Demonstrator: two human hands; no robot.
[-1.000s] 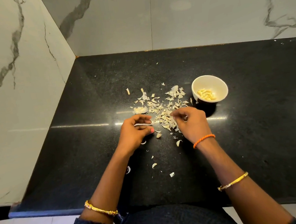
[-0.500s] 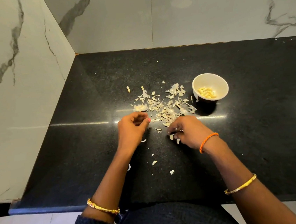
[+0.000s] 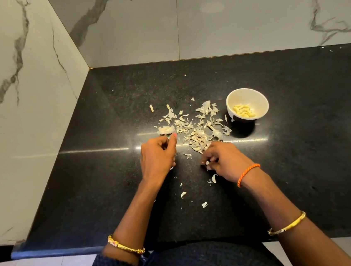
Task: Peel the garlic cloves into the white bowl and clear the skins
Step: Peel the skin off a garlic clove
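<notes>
A white bowl (image 3: 260,100) with several peeled garlic cloves (image 3: 243,111) stands right of centre on the black counter (image 3: 302,152). Left of the bowl lies a spread of papery garlic skins (image 3: 193,128). My left hand (image 3: 158,154) sits at the near left edge of that spread with its fingers curled in and thumb up; nothing shows inside it. My right hand (image 3: 225,160) is nearer to me, below the pile, and its fingertips pinch a small white garlic piece (image 3: 207,163). Loose skin bits (image 3: 183,194) lie between my forearms.
Marble-patterned walls close off the counter on the left (image 3: 18,127) and at the back (image 3: 223,15). The counter's front edge (image 3: 63,249) runs just before my body. Small specks lie at the far right of the counter.
My right hand has drawn back from the skin pile toward me and now pinches a white piece. The thin skin strip seen in my left hand earlier is out of sight.
</notes>
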